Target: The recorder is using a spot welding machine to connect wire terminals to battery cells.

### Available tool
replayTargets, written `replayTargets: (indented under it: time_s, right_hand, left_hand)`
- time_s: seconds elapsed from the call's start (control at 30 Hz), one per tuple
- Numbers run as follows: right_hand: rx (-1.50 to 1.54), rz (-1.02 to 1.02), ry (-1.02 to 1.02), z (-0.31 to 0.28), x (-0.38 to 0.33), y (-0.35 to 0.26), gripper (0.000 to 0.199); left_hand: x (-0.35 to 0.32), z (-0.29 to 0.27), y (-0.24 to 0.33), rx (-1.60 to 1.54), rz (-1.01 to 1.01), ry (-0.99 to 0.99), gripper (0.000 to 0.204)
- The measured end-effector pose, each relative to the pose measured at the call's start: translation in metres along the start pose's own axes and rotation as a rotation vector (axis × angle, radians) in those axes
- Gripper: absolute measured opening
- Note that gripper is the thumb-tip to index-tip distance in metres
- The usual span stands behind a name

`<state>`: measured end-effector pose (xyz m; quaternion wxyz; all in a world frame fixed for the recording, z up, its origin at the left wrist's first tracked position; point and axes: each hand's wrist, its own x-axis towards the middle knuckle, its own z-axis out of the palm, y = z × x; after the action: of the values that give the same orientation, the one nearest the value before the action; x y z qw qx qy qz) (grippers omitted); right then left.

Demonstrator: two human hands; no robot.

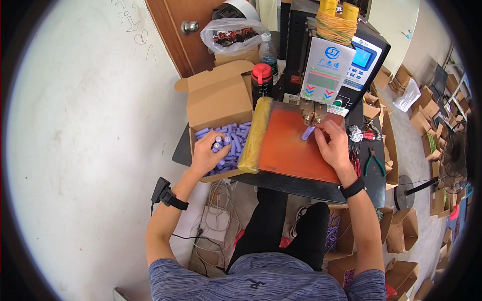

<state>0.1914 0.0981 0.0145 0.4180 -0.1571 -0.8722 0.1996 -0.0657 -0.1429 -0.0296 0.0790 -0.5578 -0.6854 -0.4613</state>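
My left hand [205, 154] is over an open cardboard box [218, 104] filled with loose purple battery cells [237, 145]. Its fingers are curled around a few cells, whose pale round ends [227, 141] face up. My right hand [332, 145] is on the orange work mat, thumb and fingers pinching a single purple battery cell [308, 133]. That cell lies tilted just below the two metal electrode tips [312, 120] of a spot welder [326, 70]. Whether the tips touch it cannot be made out. The fingers partly hide the cell's near end.
A yellow wrapped roll [256, 135] lies between the box and the orange mat [291, 158]. Green-handled pliers [374, 163] and wire leads [365, 133] sit at the right. Behind stand a red-lidded bottle [261, 80] and a clear bottle [268, 50]. Cables [217, 213] hang below the table.
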Motion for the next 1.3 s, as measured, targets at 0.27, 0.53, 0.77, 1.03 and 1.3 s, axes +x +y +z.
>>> replayTargets:
  time_s: [0.27, 0.53, 0.77, 1.03, 1.3]
  right_hand:
    - [-0.009, -0.03, 0.013, -0.0003, 0.001, -0.0005, 0.007]
    - [-0.011, -0.02, 0.005, 0.0004, 0.0002, 0.0003, 0.007]
    - [-0.017, -0.026, 0.003, 0.0007, 0.0011, 0.001, 0.007]
    - [-0.017, -0.025, 0.004, 0.0011, 0.0013, 0.0005, 0.007]
    - [-0.015, -0.034, 0.013, 0.0028, 0.0006, -0.0021, 0.007]
  left_hand:
    - [-0.001, 0.0002, 0.0039, 0.002, -0.045, -0.026, 0.025]
    - [-0.0026, 0.0015, 0.0031, 0.004, -0.072, -0.017, 0.025]
    - [-0.0028, 0.0038, -0.0014, 0.223, 0.059, 0.079, 0.027]
    - [-0.0073, 0.0057, 0.0017, 0.35, 0.042, 0.084, 0.038]
    - [-0.0076, 0.0024, -0.0011, 0.322, 0.081, 0.079, 0.032]
